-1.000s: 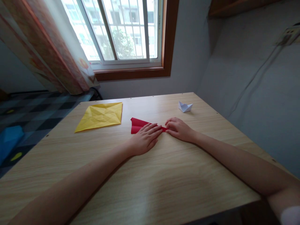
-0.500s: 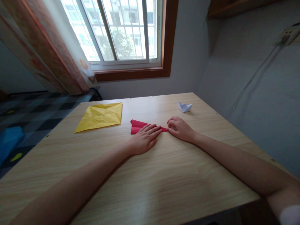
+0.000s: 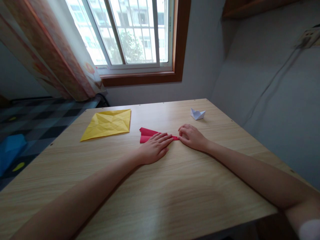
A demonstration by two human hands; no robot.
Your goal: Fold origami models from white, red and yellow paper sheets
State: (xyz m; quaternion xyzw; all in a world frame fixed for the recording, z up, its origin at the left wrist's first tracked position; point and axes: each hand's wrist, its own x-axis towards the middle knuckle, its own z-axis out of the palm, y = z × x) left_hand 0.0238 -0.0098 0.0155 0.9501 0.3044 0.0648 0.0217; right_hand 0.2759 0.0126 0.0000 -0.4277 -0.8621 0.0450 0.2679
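Note:
A folded piece of red paper [image 3: 147, 134] lies on the wooden table, wide at its left end and narrowing to a thin tip at the right. My left hand [image 3: 155, 148] rests flat across its middle, fingers stretched out, and covers part of it. At the narrow right tip, my right hand [image 3: 191, 137] is closed, its fingers curled and pinching the paper's end. A small white paper boat [image 3: 198, 114] stands beyond my right hand. To the left of the red paper lies a creased sheet of yellow paper [image 3: 111, 124].
The light wooden table [image 3: 160, 200] reaches back toward the wall below a window [image 3: 135, 33]. A curtain [image 3: 57, 50] hangs at the left, above a checked cloth surface [image 3: 32, 120] with a blue object [image 3: 12, 151] on it. A cable [image 3: 270, 80] runs down the right wall.

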